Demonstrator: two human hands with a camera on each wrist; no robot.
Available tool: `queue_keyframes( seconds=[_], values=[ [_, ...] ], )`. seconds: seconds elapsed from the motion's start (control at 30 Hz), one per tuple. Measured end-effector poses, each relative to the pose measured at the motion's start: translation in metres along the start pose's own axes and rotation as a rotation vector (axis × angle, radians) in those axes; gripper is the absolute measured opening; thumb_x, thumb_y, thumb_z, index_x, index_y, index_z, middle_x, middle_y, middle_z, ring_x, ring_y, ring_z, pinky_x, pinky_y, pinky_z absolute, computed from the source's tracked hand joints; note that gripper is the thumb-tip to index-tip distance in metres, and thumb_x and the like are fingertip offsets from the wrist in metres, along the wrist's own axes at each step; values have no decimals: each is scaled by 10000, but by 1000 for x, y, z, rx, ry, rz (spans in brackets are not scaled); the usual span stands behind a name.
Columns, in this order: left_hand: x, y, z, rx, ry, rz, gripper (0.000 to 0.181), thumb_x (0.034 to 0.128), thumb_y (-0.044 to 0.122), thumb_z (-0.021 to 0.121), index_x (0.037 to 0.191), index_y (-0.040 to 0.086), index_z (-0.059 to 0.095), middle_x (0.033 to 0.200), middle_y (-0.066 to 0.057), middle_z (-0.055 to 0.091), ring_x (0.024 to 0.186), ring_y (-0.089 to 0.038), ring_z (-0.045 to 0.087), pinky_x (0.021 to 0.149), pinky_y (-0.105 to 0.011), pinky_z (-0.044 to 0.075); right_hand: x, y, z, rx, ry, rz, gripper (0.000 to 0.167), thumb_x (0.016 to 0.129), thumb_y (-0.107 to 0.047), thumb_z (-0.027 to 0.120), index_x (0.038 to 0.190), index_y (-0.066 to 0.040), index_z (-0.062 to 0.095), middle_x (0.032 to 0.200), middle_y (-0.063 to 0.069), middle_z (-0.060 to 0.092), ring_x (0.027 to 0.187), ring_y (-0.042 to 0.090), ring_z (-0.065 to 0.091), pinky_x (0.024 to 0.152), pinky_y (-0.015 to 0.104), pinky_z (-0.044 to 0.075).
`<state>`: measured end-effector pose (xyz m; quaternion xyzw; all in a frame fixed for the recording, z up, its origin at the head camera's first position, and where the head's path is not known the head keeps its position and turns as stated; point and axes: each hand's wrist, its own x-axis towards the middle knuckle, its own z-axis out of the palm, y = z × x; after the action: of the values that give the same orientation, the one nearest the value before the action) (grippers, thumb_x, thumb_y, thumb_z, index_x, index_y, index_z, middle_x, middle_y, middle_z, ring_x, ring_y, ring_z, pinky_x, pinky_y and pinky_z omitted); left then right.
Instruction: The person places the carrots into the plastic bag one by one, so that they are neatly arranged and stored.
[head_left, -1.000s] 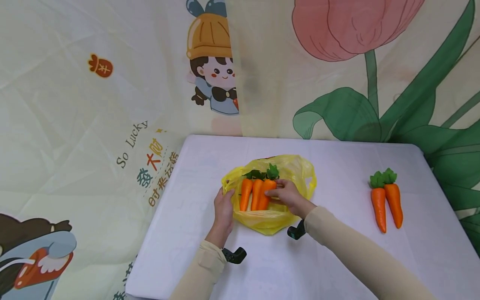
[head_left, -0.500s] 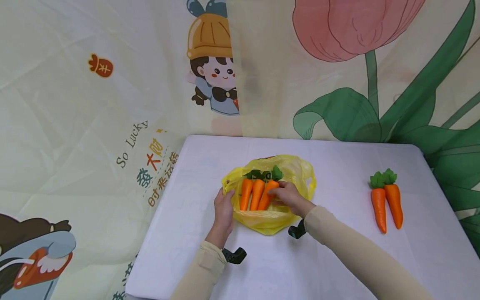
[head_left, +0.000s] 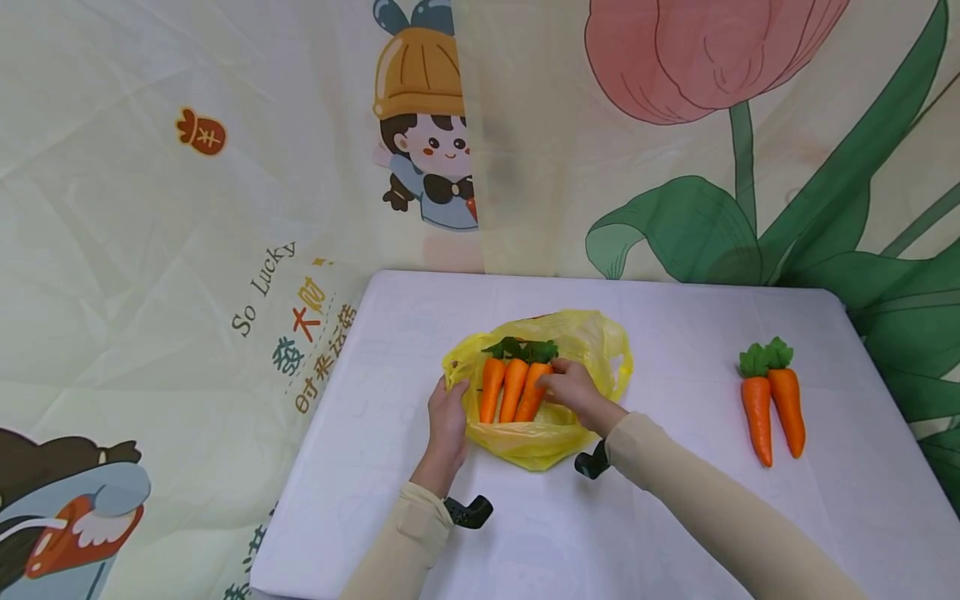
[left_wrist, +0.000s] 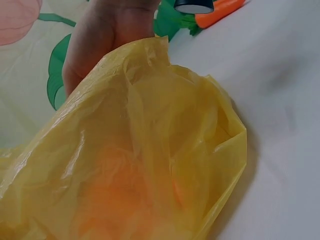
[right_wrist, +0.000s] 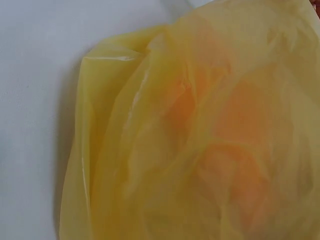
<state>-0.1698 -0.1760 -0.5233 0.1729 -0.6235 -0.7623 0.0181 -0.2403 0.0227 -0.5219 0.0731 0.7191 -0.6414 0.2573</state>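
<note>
A yellow plastic bag (head_left: 525,450) lies open on the white table, with three orange carrots inside, side by side, green tops towards the back. The left hand (head_left: 448,427) grips the bag's left edge. The right hand (head_left: 583,395) reaches in from the right and holds the rightmost carrot (head_left: 534,392) by its upper part; some fingers are hidden. Beyond the bag (left_wrist: 150,110) in the left wrist view, the right hand (left_wrist: 112,37) shows partly. Only the bag (right_wrist: 150,150), with blurred orange shapes through it, fills most of the right wrist view.
Two more carrots, one left (head_left: 757,421) and one right (head_left: 787,412), lie on the right part of the table (head_left: 675,533), their green tops touching. Behind stands a patterned cloth backdrop (head_left: 540,167).
The rightmost carrot in the bag has turned slightly under the right hand, and its green top has dropped lower beside the others. The left hand and the two carrots outside stay put.
</note>
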Motion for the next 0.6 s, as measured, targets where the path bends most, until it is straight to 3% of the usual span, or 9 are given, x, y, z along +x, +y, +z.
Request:
queue_keyframes(
  seconds=[0.37, 0.6],
  values=[
    [-2, 2, 0, 7, 6, -4, 515, 1063, 179, 387, 1563, 67, 331, 1583, -60, 375, 1465, -233, 313, 1215, -429, 236, -4, 1, 3, -99, -33, -53, 651, 958, -69, 577, 1549, 34, 326, 1567, 202, 376, 1254, 372, 549, 1081, 484, 446],
    [-1, 2, 0, 11, 10, -18, 524, 1062, 192, 389, 1572, 93, 322, 1586, -22, 368, 1464, -202, 309, 1216, -412, 234, -16, -2, -6, -195, -26, -137, 663, 963, -99, 603, 1554, 19, 327, 1607, 169, 324, 1423, 376, 380, 1123, 508, 381]
  ],
)
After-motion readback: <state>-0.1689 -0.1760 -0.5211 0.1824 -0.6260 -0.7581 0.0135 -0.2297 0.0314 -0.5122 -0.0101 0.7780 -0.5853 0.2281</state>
